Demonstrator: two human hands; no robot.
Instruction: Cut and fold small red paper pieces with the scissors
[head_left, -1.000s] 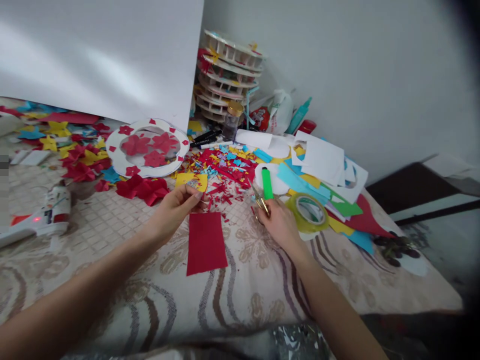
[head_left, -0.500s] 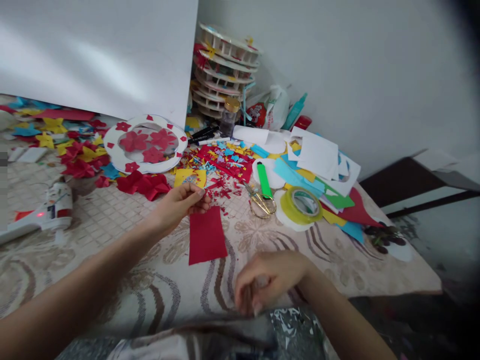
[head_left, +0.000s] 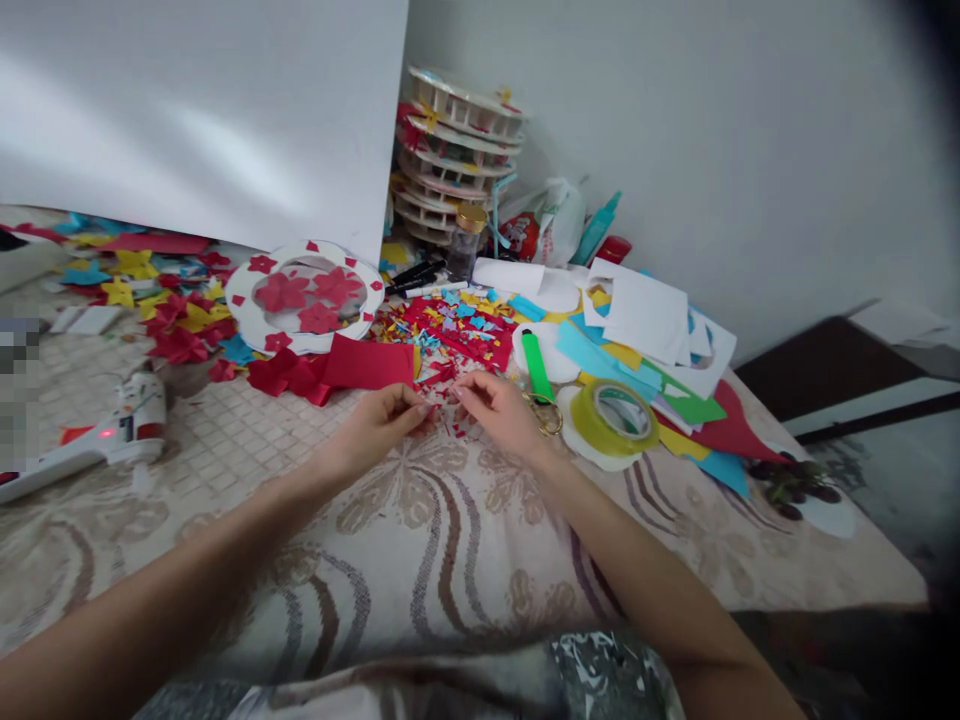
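My left hand [head_left: 384,420] and my right hand [head_left: 501,410] rest on the patterned cloth [head_left: 420,560] with their fingertips almost meeting. Both are pinched over a scatter of small red paper scraps [head_left: 442,402]. A tiny red scrap sits at my left fingertips. What my right fingers pinch is too small to make out. A red paper sheet [head_left: 369,365] lies just beyond my left hand, on a heap of red cut flowers [head_left: 289,375]. Gold-handled scissors [head_left: 551,412] lie partly behind my right hand, beside a green-handled tool [head_left: 535,362].
A yellow-green tape roll [head_left: 615,418] and loose coloured and white papers [head_left: 649,320] lie to the right. A white ring with red flowers [head_left: 304,295], a glue gun [head_left: 112,435], stacked white trays [head_left: 459,150] and a big white board [head_left: 202,110] stand around. The bed edge drops off at right.
The red sheet has gone from in front of me to the heap beyond my left hand. My right hand has come up from the near edge to meet my left hand.
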